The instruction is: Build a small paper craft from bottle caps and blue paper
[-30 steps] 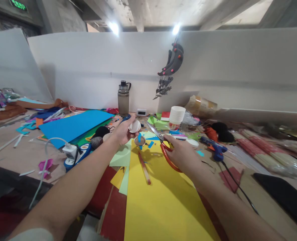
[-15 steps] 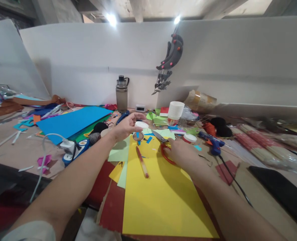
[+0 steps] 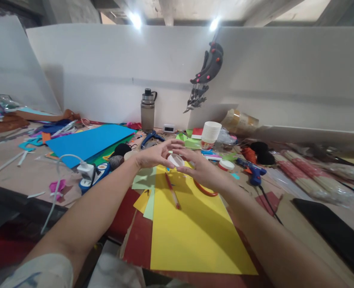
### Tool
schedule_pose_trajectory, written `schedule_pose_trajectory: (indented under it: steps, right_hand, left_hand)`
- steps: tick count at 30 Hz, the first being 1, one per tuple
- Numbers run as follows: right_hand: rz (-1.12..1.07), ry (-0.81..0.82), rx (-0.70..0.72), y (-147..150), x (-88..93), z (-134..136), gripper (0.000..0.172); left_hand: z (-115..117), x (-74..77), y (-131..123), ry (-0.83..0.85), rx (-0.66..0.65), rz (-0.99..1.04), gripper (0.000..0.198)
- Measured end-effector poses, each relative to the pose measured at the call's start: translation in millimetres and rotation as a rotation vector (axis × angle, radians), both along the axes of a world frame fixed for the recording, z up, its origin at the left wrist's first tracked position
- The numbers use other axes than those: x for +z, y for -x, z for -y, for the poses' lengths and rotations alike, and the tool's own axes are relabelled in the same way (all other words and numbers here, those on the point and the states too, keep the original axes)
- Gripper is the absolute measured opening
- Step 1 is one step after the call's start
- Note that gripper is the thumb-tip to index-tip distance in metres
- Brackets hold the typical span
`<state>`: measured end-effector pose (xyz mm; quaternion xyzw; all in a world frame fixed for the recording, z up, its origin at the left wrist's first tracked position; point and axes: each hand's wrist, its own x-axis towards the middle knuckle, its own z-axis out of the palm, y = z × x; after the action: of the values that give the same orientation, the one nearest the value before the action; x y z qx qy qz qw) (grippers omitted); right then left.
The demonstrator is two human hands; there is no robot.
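Above the yellow paper sheet (image 3: pixel 195 236), a small white round piece like a cut-down paper cup (image 3: pixel 176 161) is held by my left hand (image 3: pixel 156 155), thumb at its near rim. My right hand (image 3: pixel 199 168) reaches toward the same piece, thumb and fingers spread around its right side; whether it touches the piece is unclear. Red-handled scissors (image 3: pixel 205 190) lie on the sheet beneath my right hand, blades hidden. A red pen (image 3: pixel 172 192) rests on the sheet nearer to me.
A stack of paper cups (image 3: pixel 211 134) and a red-and-white cup piece (image 3: pixel 226 165) stand to the right, near a blue glue gun (image 3: pixel 256 174). A bottle (image 3: pixel 147 112) stands behind. Left are a blue sheet (image 3: pixel 90 142) and a power strip (image 3: pixel 96 176).
My right hand has let go of the scissors, leaving them on the sheet, and moved left to the white piece. My left hand has brought that piece slightly right and nearer.
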<state>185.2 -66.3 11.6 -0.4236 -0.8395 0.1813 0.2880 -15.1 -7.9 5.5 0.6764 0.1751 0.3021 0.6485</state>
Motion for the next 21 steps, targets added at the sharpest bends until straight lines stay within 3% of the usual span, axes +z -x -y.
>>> schedule_pose_trajectory:
  steps: [3, 5, 7, 9, 13, 21]
  right_hand:
    - [-0.155, 0.072, -0.077, 0.0, 1.8, -9.7, 0.047]
    - [-0.214, 0.119, -0.177, 1.9, -2.4, -20.8, 0.049]
    - [-0.238, 0.137, -0.268, 6.0, -10.3, -32.9, 0.051]
    - [-0.268, 0.125, -0.303, 11.7, -19.7, -42.8, 0.054]
    - [-0.203, 0.101, -0.326, 22.8, -35.0, -50.4, 0.052]
    - [-0.205, 0.122, -0.288, 25.9, -46.9, -49.6, 0.051]
  left_hand:
    - [-4.9, -0.9, -0.4, 0.012, 0.156, -0.008, 0.050]
    - [-11.0, -3.1, -0.5, -0.010, 0.474, -0.024, 0.034]
    - [-17.0, -6.1, 0.1, -0.114, 0.806, -0.223, 0.030]
    - [-20.5, -9.5, 1.0, -0.283, 0.949, -0.511, 0.026]
    - [-20.2, -17.4, 0.6, -0.355, 0.901, -0.764, 0.035]
    - [-20.7, -28.5, -4.9, -0.286, 0.847, -0.725, 0.029]
